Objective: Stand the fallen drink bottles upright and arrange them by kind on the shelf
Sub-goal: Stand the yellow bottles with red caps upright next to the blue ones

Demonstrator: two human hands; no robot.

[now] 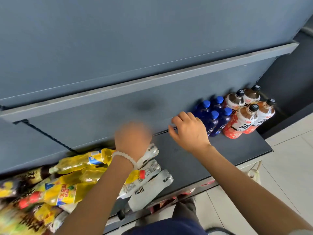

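Several blue-capped dark blue bottles (213,116) stand upright at the shelf's right, beside several upright brown drinks with orange-white labels (243,119). At the left lies a heap of fallen bottles: yellow drinks (74,167), white-labelled clear bottles (150,184) and dark ones. My left hand (133,138) is blurred above the white bottles; whether it holds anything is unclear. My right hand (189,131) hovers just left of the blue bottles, fingers loosely curled, holding nothing.
The dark grey shelf board (194,160) shows bare surface between the heap and the standing bottles. An upper shelf edge (152,78) runs overhead. Pale floor tiles (288,167) lie to the right.
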